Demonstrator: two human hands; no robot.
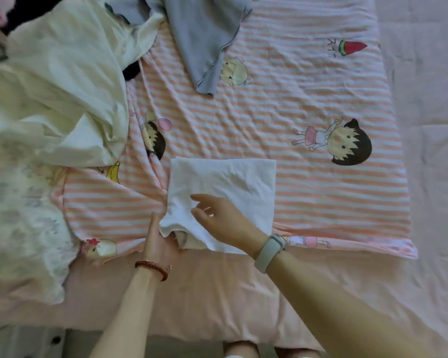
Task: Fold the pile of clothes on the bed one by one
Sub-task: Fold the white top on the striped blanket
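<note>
White folded cotton garment [225,192] lies on the striped bedsheet [308,120] at the near edge. Your right hand [217,220] rests on it, fingers relaxed; left hand [157,241] slips flat under its corner. Lift unevenly and the fold likely collapses.

The folded cloth [225,192] lies on the bed sheet [308,125] right in front of me, near its front edge. My right hand [217,220] rests on top of it, my left hand [157,241] at its left corner. The pile of clothes [55,99] sits to the left, another garment [204,40] behind.
</note>
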